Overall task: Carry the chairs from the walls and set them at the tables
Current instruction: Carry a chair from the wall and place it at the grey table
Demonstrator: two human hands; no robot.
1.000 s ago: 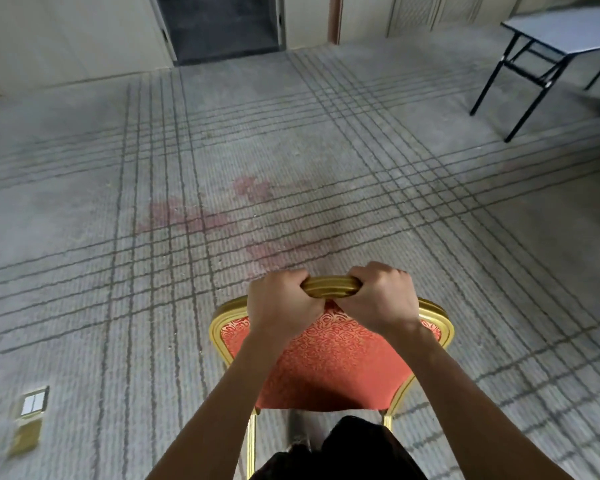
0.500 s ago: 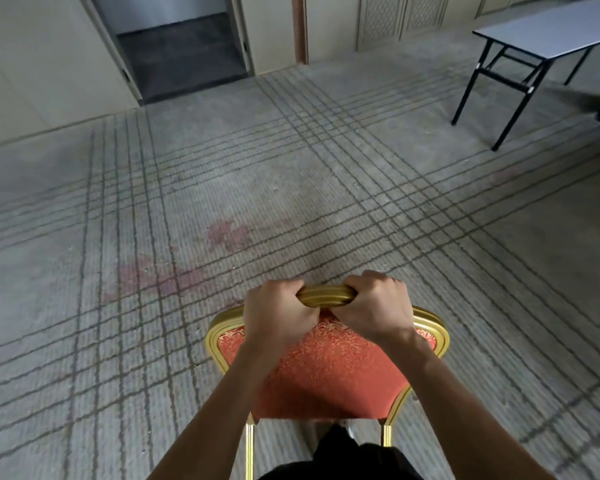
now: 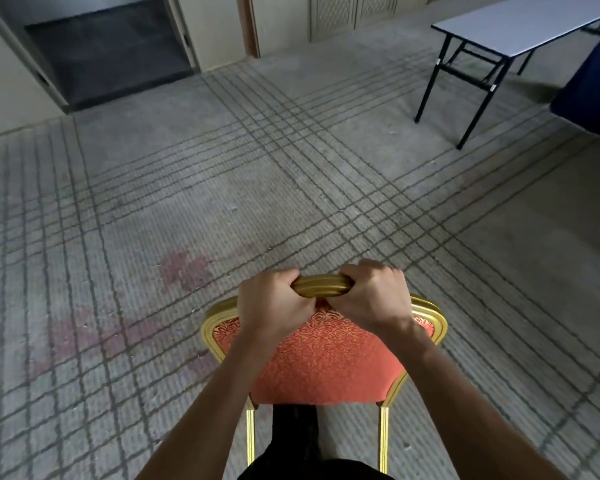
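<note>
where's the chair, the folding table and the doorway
chair (image 3: pixel 323 362), head view, on the red padded back
folding table (image 3: pixel 520 26), head view, on its grey top
doorway (image 3: pixel 108 46), head view, on the dark floor inside

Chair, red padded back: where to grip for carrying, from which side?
Grip the gold top rail of the chair, coming from behind and above. The rail is a rounded bar arching over the padded back, so fingers can curl over it; the pad itself offers no hold. The left hand and right hand grip it side by side there.
</note>
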